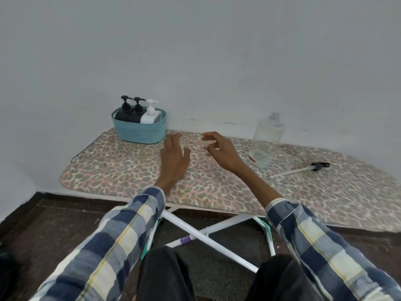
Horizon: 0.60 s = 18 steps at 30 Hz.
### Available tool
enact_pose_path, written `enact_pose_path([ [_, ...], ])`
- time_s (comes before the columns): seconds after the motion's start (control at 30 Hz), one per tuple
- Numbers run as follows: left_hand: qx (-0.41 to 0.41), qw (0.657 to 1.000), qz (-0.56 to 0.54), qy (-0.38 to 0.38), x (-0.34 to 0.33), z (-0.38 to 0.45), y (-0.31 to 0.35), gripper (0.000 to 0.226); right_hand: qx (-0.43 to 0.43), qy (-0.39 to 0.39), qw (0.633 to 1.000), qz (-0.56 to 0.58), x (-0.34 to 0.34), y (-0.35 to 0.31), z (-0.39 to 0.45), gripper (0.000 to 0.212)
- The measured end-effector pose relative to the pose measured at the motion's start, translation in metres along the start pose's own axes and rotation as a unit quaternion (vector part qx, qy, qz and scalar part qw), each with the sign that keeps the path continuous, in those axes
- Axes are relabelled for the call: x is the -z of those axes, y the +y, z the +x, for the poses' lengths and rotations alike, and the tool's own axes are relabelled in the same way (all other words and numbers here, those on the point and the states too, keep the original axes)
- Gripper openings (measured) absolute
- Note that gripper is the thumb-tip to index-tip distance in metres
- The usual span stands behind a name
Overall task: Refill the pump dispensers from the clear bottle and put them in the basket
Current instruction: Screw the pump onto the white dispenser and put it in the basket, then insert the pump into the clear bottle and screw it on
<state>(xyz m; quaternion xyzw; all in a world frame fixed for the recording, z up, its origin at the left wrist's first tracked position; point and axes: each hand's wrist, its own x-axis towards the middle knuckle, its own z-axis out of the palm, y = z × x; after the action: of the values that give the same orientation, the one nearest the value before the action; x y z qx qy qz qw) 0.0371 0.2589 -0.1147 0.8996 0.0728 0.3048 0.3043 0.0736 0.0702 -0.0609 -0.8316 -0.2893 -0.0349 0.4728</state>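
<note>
Both hands hold nothing: the left hand (173, 157) lies flat with straight fingers, and the right hand (219, 151) hovers loosely curled. Three pump dispensers (136, 111) stand in the teal basket (141, 132), just beyond the left fingertips. To the right, the uncapped clear bottle (265, 140) (nearly empty) could tip if the right hand's sleeve brushes it. A loose pump tube (301, 169) lies beyond on the ironing board (130, 170).

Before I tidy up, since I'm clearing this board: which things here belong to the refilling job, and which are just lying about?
Part of the job:
- clear bottle, standing, little liquid left
- two black dispensers and the white dispenser, all in the basket
- teal basket

Just lying about:
- loose pump with tube, lying flat on the board
- ironing board, serving as the table
</note>
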Motion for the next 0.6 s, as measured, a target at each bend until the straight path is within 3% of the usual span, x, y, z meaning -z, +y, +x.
enact_pose_path([
  [0.17,-0.055,0.994,-0.073,-0.052,-0.038,-0.012,0.068,0.054,0.014,0.099,0.993,0.059,0.053,0.008,-0.050,0.023],
  [0.33,-0.064,0.984,-0.147,-0.074,-0.071,-0.008,0.128,0.058,-0.002,0.204,0.978,0.046,0.109,0.043,-0.087,0.015],
  [0.47,-0.039,0.975,-0.199,-0.095,-0.093,-0.001,0.169,0.075,-0.046,0.314,0.948,0.010,0.146,0.087,-0.102,0.018],
  [0.6,-0.009,0.969,-0.222,-0.107,-0.111,0.008,0.197,0.107,-0.145,0.413,0.896,-0.075,0.180,0.134,-0.109,0.019],
])
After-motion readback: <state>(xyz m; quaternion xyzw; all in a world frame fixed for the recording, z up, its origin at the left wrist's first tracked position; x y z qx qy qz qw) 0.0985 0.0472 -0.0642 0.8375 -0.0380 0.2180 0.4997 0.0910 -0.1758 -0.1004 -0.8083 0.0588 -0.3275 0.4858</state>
